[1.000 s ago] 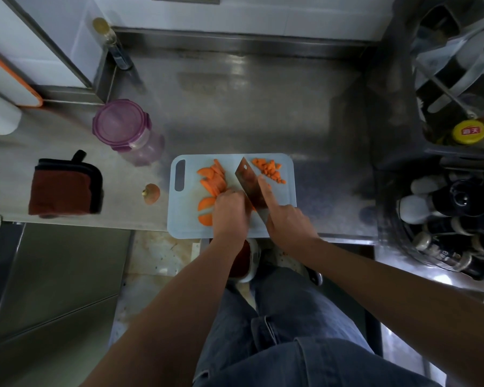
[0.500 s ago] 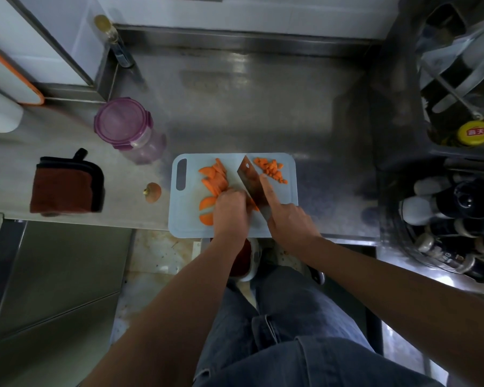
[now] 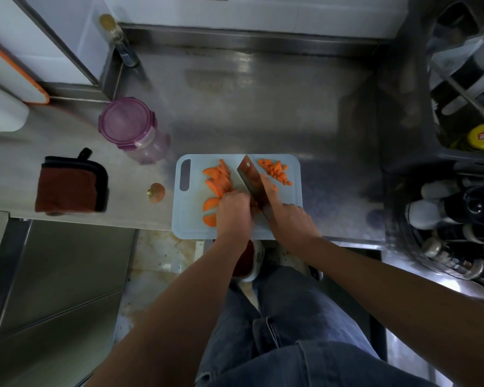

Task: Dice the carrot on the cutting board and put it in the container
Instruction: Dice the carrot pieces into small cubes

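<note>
Two grips closed: right hand on cleaver, left hand on carrot slices; purple container lidded.

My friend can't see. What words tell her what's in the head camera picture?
A person's right hand holds a cleaver over a pale cutting board, while the left hand steadies carrot slices. Diced carrot lies right of the blade; a purple-lidded container stands nearby.

Bare forearms; faded blue denim jeans; red-and-white shoe.
</note>
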Demonstrator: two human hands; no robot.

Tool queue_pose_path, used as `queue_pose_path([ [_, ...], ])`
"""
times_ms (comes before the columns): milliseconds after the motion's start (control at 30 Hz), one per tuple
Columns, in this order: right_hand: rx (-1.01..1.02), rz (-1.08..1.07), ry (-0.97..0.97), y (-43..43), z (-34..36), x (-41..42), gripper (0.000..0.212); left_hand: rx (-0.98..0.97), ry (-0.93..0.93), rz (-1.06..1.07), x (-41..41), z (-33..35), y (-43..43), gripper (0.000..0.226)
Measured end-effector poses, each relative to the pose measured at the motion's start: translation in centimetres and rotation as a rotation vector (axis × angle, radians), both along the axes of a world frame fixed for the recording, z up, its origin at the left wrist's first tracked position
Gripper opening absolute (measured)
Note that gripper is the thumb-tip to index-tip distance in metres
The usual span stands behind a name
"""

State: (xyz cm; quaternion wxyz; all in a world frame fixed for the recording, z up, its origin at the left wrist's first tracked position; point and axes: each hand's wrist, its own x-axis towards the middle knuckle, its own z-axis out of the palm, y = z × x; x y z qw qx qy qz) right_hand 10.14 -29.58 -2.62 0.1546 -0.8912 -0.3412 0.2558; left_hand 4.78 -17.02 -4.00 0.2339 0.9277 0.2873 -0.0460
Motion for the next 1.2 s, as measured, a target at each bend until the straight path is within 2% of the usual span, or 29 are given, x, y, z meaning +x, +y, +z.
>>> queue_pose_path([
  [167, 0.086, -0.130, 0.075, 0.1, 0.7, 1.8, 0.070, -0.038, 0.012, -0.009, -0.3, 0.6, 0.5, 0.011],
  [333, 0.112, -0.094, 0.096, -1.1, 1.3, 3.8, 0.044, -0.024, 0.020, -0.001, -0.8, 1.6, 1.4, 0.011],
  [500, 0.066, -0.023, 0.108, -2.1, 1.3, 4.9, 0.028, 0.002, 0.149, -0.014, -1.8, 2.5, 1.8, 0.010],
  [667, 0.057, 0.101, 0.198, -3.5, 1.8, 5.0, 0.034, 0.032, 0.169, -0.003, -2.8, 2.8, 1.6, 0.026],
  [767, -0.041, 0.200, 0.247, -4.6, 2.1, 4.9, 0.016, 0.054, 0.173, 0.014, -3.0, 2.7, 1.5, 0.023],
  [900, -0.074, 0.253, 0.262, -5.7, 1.7, 4.4, 0.018, 0.032, 0.149, 0.046, -3.3, 2.6, 1.4, 0.022],
  [1067, -0.113, 0.321, 0.196, -5.7, 1.7, 4.3, 0.019, 0.017, 0.145, 0.051, -3.2, 2.8, 1.4, 0.025],
  [1200, -0.110, 0.270, 0.105, -5.9, 1.4, 5.0, 0.021, 0.026, 0.169, 0.048, -3.1, 2.9, 1.3, 0.024],
])
